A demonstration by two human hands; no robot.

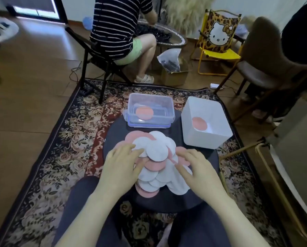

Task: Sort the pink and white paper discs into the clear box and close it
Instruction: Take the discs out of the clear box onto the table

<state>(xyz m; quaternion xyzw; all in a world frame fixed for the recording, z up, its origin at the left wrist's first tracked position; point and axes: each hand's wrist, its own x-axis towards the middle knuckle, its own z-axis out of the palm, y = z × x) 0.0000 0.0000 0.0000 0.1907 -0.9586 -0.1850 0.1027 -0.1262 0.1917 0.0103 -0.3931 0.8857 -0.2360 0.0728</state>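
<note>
A loose heap of pink and white paper discs [157, 148] covers the middle of a round dark table [113, 138]. My left hand [120, 168] rests on the heap's left side, fingers spread over the discs. My right hand [197, 170] lies on the right side, fingers apart, touching discs. Neither hand clearly holds a disc. Behind the heap stands the clear box [150, 108], open, with a pink disc [144, 112] inside; it sits on its blue-rimmed lid [149, 124]. A white bin [205, 122] at the right also holds a pink disc [199, 123].
The table stands on a patterned rug [63, 139]. A person in a striped shirt [117, 27] sits on a folding chair beyond it. A cardboard box [174, 73], a yellow cartoon chair [218, 41] and a brown chair [266, 65] are behind. My knees are under the table's near edge.
</note>
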